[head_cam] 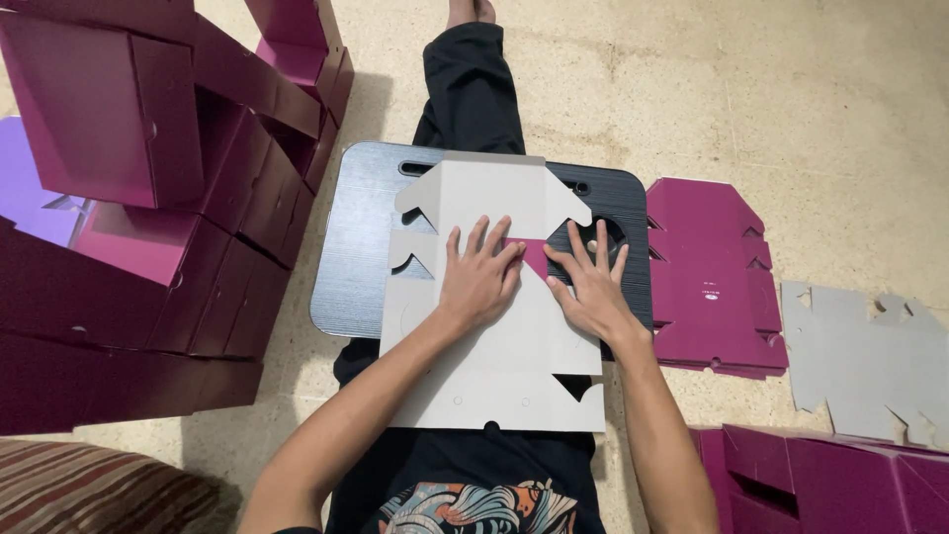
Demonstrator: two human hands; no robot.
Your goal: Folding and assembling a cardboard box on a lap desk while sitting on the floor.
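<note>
We see a flat die-cut box blank (494,326), grey-white side up, lying on a dark lap board (361,247) across the person's legs. Both hands are on it, fingers spread flat, gripping nothing: left hand (479,277) and right hand (591,282) press side by side near the blank's middle, where a small magenta triangle of folded flap (534,252) shows between them.

We judge the blank light, thin and stiff along its panels but bending easily at the scored creases; probably smooth, likely to slide on the surface if not pinned. Best held by flat palms on panels, or pinched at flap edges.

Around it: assembled magenta boxes (148,198) piled at left, a stack of flat magenta blanks (707,277) and a grey blank (865,356) on the floor at right.

Hard to tell: the crease lines under the hands, the board's far right part, and how many blanks are stacked. More boxes at bottom right are cut off.
</note>
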